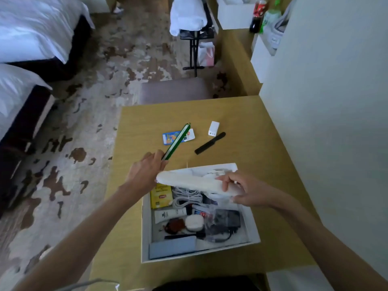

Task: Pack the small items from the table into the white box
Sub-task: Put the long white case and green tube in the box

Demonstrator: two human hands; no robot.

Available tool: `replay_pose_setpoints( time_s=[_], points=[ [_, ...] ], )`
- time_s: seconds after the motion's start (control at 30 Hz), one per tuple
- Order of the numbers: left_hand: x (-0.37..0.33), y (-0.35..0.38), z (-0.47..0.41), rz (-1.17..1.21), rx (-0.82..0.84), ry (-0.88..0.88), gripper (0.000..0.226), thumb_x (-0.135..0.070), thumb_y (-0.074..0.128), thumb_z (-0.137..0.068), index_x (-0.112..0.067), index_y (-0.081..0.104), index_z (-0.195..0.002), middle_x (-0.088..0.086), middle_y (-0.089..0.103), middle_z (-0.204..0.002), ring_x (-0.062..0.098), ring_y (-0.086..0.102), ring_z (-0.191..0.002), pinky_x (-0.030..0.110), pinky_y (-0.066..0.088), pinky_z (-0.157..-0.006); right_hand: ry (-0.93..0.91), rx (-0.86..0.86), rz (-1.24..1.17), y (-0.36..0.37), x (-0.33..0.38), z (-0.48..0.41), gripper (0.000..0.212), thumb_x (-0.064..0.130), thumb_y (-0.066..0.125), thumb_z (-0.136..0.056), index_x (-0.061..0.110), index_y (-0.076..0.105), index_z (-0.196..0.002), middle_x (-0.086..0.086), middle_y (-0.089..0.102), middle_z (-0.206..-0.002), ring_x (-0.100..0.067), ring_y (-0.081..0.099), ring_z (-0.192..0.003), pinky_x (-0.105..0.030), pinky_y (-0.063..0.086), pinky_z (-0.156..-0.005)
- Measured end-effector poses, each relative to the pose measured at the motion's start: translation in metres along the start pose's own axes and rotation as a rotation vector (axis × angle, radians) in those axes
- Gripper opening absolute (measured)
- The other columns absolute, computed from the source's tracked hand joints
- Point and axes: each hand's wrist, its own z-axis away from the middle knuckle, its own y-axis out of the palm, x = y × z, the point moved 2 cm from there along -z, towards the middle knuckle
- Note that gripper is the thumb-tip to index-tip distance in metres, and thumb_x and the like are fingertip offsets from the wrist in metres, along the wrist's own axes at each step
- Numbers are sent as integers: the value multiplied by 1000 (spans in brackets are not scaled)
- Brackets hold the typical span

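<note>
The white box (255,232) sits open on the wooden table (262,143), holding a yellow tea packet (160,196), a white cable, a tube, a round white case and dark pouches. My left hand (144,173) grips one end of a long green stick-like item (177,141) that points away over the table. My right hand (241,191) holds a long white wrapped item (189,180) across the far part of the box. On the table beyond lie a blue card packet (170,138), a white charger (213,128) and a black comb (210,143).
A grey stool (174,91) stands at the table's far edge. A white wall (325,101) runs close along the right. Beds (31,38) are at the left, a luggage rack and bottles (259,13) farther back.
</note>
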Motion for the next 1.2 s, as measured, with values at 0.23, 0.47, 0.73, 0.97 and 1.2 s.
replay_pose_setpoints(
  time_s=[0.23,0.47,0.73,0.97,1.2],
  points=[
    [43,-17,70,20,-42,-105,37,-49,23,-96,-22,44,-107,-7,44,-78,23,55,-68,33,43,-48,68,260,274,18,16,-8,35,11,66,-78,42,52,-85,9,46,-115,-12,48,-108,-34,45,-90],
    [38,-9,108,143,-45,-116,39,-49,20,-95,-21,44,-108,-4,52,-82,15,48,-58,26,36,-44,6,445,424,58,30,-18,27,12,66,-77,33,54,-90,12,51,-109,-9,47,-101,-30,44,-84],
    [23,-4,111,241,-23,-39,29,-36,32,-100,-14,47,-113,1,58,-95,13,54,-65,22,40,-46,-11,477,337,70,17,-19,13,24,68,-80,27,65,-93,7,66,-105,-7,61,-96,-36,51,-88],
    [-10,1,101,251,-42,204,27,-34,37,-99,-12,52,-105,3,60,-89,17,55,-70,28,46,-60,64,24,-57,38,20,-25,74,60,72,-74,41,37,-136,25,53,-117,7,62,-96,-10,49,-68],
    [-32,33,101,9,-10,464,21,-33,44,-96,-16,54,-104,-2,66,-87,14,60,-77,28,46,-71,-53,50,63,60,15,-32,43,34,68,-88,34,56,-130,18,65,-113,7,58,-96,-7,43,-78]
  ],
)
